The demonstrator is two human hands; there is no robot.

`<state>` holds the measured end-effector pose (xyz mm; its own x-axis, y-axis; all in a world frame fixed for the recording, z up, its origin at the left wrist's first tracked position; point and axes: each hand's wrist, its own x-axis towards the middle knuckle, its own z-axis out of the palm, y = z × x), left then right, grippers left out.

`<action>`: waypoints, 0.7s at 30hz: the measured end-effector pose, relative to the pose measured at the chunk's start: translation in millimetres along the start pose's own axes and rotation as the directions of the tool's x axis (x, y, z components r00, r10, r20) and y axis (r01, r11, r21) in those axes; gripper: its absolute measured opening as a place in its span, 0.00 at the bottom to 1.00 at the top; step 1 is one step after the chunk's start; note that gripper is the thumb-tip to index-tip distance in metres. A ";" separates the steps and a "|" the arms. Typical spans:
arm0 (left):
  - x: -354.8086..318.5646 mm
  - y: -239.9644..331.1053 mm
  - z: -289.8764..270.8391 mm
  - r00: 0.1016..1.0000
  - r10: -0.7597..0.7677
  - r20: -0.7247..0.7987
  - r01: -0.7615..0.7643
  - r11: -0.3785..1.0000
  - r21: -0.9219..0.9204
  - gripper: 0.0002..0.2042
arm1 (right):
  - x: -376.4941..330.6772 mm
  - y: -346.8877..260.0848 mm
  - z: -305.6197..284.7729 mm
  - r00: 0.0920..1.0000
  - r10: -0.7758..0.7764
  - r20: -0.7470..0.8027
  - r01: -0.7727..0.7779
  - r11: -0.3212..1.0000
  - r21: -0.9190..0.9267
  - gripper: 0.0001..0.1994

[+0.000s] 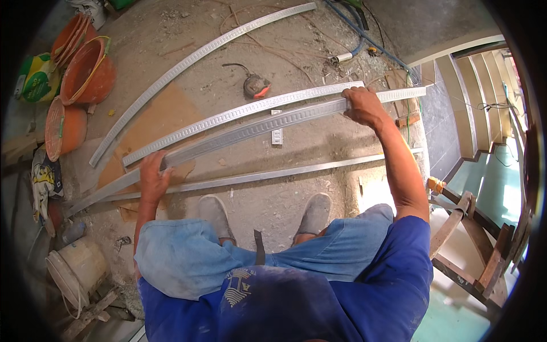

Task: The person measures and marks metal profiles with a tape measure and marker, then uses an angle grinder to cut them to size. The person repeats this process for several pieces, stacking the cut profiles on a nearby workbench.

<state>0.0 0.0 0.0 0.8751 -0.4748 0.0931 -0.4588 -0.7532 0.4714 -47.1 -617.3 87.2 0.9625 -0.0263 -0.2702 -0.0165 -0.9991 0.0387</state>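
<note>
Grasping a ridged metal channel (239, 133) (long, silvery), left hand (154, 175), right hand (364, 106) both clenched

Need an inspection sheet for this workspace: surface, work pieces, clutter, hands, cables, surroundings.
Surface: dusty grey-brown floor, debris scattered; flat tan sheet partly beneath the metal.
Work pieces: long silver metal channel in hand; patterned silver metal strip just beyond, another farther off; narrow silver metal bar near the shoes; short slotted silver metal piece, partly hidden by the channel.
Clutter: black-and-red tape measure; orange plastic buckets at left; dirty off-white plastic bucket lower left.
Hands: left hand and right hand both closed on the channel.
Cables: blue cable or hose, upper right.
Surroundings: brown wooden frame at right; beige stepped structure upper right.
</note>
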 end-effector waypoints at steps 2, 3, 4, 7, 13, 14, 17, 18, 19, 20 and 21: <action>-7.0 -13.3 -0.6 0.999 0.015 -0.029 -0.014 0.999 0.048 0.27 | -0.5 3.0 7.6 0.995 -0.066 -0.078 0.069 0.997 0.039 0.13; -8.2 -16.2 -7.7 1.000 0.012 -0.021 -0.010 0.997 0.074 0.27 | -1.5 4.8 16.2 0.991 -0.072 -0.117 0.077 0.996 0.038 0.12; -9.6 -19.0 -14.2 1.000 0.008 -0.013 -0.007 0.995 0.098 0.27 | -3.8 7.8 23.1 0.985 -0.077 -0.155 0.084 0.996 0.036 0.11; -13.7 -14.4 -11.6 1.000 -0.004 -0.001 0.005 0.995 0.104 0.27 | -8.4 14.1 21.0 0.982 -0.086 -0.169 0.091 0.996 0.024 0.10; -18.7 -26.0 -4.0 1.000 -0.019 0.020 0.017 0.995 0.102 0.26 | -3.3 12.3 22.1 0.985 -0.104 -0.139 0.109 0.994 0.025 0.09; -19.6 -26.8 -3.3 1.000 -0.008 0.022 0.006 0.995 0.095 0.26 | -3.1 12.0 21.3 0.985 -0.108 -0.133 0.113 0.993 0.030 0.10; -20.5 -30.4 -2.5 0.999 0.032 0.031 -0.034 0.995 0.091 0.26 | -3.6 13.2 22.6 0.985 -0.119 -0.123 0.126 0.991 0.054 0.10; -20.4 -30.4 -3.3 0.999 0.035 0.036 -0.038 0.995 0.094 0.27 | -3.6 12.1 22.2 0.987 -0.115 -0.116 0.123 0.991 0.059 0.10; -19.9 -30.0 -4.3 0.998 0.037 0.042 -0.041 0.994 0.097 0.27 | -4.2 11.2 21.6 0.988 -0.112 -0.108 0.120 0.991 0.064 0.10; -19.6 -30.2 -5.1 0.998 0.040 0.047 -0.045 0.994 0.099 0.27 | -4.1 10.1 21.0 0.989 -0.109 -0.101 0.117 0.991 0.069 0.10; -22.3 -30.6 -5.7 0.998 0.055 0.041 -0.059 0.994 0.093 0.27 | -5.6 8.7 21.5 0.992 -0.099 -0.075 0.104 0.993 0.063 0.10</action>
<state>-4.6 36.2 -11.5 0.8416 -0.5336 0.0830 -0.5215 -0.7632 0.3816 -58.4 -626.5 68.4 0.9769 0.0751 -0.1999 0.0663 -0.9965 -0.0503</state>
